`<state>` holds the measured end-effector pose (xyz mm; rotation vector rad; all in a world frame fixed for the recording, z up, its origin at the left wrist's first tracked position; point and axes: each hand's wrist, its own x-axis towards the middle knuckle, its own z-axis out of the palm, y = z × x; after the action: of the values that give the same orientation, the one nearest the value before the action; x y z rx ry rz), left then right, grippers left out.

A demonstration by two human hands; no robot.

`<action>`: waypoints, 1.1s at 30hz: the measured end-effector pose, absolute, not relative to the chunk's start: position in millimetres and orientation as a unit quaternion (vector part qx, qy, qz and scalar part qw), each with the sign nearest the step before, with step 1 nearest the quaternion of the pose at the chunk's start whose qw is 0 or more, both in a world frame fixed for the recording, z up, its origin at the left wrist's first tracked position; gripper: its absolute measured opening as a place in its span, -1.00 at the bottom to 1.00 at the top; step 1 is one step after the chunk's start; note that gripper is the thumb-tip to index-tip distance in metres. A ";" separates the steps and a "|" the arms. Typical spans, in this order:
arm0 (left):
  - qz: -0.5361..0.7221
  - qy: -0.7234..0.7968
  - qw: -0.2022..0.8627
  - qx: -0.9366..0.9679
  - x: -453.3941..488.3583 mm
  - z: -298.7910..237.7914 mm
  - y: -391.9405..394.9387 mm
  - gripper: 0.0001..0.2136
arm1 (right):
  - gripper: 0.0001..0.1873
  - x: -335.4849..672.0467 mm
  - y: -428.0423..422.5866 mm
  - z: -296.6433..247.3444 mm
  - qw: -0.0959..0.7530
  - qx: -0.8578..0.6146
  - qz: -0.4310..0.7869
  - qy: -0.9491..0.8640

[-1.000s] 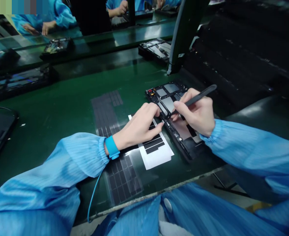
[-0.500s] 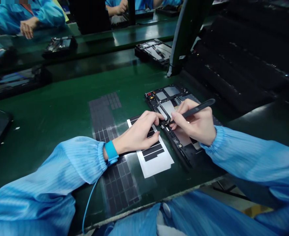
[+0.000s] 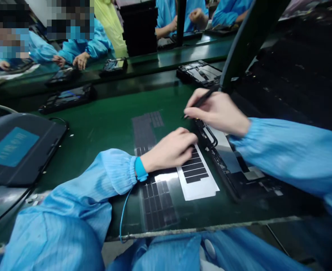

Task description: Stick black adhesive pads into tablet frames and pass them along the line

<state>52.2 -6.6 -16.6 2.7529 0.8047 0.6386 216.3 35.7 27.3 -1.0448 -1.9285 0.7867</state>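
Note:
My right hand (image 3: pixel 215 111) grips black tweezers (image 3: pixel 203 99), tips down-left, above the upper left corner of an opened tablet-like device (image 3: pixel 224 165). The device shows a black frame, grey panels and a looped black cable; my right hand and sleeve cover part of it. My left hand (image 3: pixel 173 148), with a blue wrist strap (image 3: pixel 140 168), is curled over the upper part of a white sheet (image 3: pixel 201 192) bearing black strips. Its fingers are drawn together and slightly blurred; what they hold, if anything, is hidden. Under the left wrist runs a clear film with dark rectangles (image 3: pixel 157 201).
A grey case with a blue label (image 3: pixel 12 146) stands at the left. More opened devices (image 3: pixel 200 71) lie at the back, beside a slanted post (image 3: pixel 236 49). A black stack (image 3: pixel 140 28) rises farther off. Co-workers in blue sleeves (image 3: pixel 98 39) sit opposite.
My right hand with the tweezers has lifted from the device's inside to above its upper left corner. My left fingers have drawn back from the device's edge and curled. The view has shifted left.

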 end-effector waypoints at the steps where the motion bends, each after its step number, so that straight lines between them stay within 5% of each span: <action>1: 0.253 0.328 0.094 0.905 37.6 -18.2 -1.4 -0.88 | -0.86 201.9 48.9 22.9 0.374 -0.408 0.364 -0.750; 5: 0.307 0.497 0.055 0.810 -16.8 -31.7 22.8 -0.78 | -0.87 153.9 90.7 -6.6 0.357 -0.421 0.482 -0.681; 9: 0.205 0.518 0.062 0.828 -31.7 -42.6 36.6 -0.61 | -0.88 137.9 104.4 -27.4 0.377 -0.382 0.427 -0.728; 33: 0.191 0.540 0.042 0.818 -28.7 -47.5 42.2 -0.59 | -0.79 139.6 113.5 -18.0 0.448 -0.391 0.343 -0.727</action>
<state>-28.7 42.2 -47.5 2.5048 1.6544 0.5858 139.6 113.5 -18.0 -0.9669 -1.8007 0.8500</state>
